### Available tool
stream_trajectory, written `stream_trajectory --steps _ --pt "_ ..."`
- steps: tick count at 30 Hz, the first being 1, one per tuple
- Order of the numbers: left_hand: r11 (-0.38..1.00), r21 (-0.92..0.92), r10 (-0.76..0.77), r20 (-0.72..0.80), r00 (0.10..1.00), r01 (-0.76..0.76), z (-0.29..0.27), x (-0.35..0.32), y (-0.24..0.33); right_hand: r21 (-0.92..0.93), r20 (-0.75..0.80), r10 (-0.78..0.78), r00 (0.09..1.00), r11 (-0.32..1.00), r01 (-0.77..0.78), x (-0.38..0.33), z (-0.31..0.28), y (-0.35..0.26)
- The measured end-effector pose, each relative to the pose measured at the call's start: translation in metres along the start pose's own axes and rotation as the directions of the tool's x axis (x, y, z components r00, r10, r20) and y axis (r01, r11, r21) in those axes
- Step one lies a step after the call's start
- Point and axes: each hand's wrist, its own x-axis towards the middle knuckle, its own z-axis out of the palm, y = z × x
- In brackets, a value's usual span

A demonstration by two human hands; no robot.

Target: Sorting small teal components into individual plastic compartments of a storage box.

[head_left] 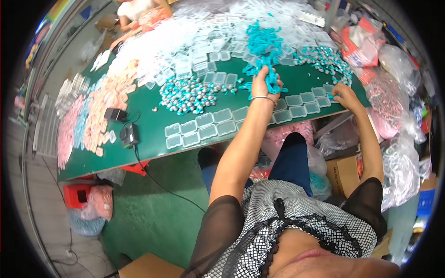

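Left hand (265, 83) loaded, right hand (346, 96) at green counter's (153, 132) near right corner.
Left fingers curled round bunch of thin turquoise pieces (274, 86), inward of near edge. Right fingers almost together at small turquoise piece (330, 97); can't tell if gripped. Two rows of clear rectangular plastic trays (225, 127) along near edge; round silver-and-turquoise beads (187, 95) heaped behind their left half.
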Motion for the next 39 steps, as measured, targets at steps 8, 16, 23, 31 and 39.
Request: stream_trajectory --steps 8,16,23,31,39 --pt "0.998 -0.043 0.034 -0.058 0.998 -0.037 -0.002 -0.005 0.013 -0.028 -0.089 0.025 0.996 0.999 -0.027 0.002 -0.013 -0.019" --pt "0.994 -0.109 0.013 -0.056 0.998 -0.019 -0.008 0.001 0.017 0.371 -0.253 -0.114 0.961 0.906 0.205 0.058 -0.004 -0.169" --pt "0.984 -0.096 0.146 -0.041 0.989 -0.149 -0.024 0.007 0.016 0.507 -0.225 0.023 0.974 0.857 0.097 0.098 0.038 -0.234" --pt "0.993 -0.11 0.031 -0.142 0.989 -0.047 -0.017 -0.009 0.023 0.694 -0.245 0.154 0.957 0.717 0.062 0.104 0.055 -0.2" --pt "0.985 -0.167 -0.05 -0.029 0.998 0.044 -0.028 -0.01 0.044 0.417 -0.293 0.096 0.951 0.908 0.037 0.044 0.023 -0.091"
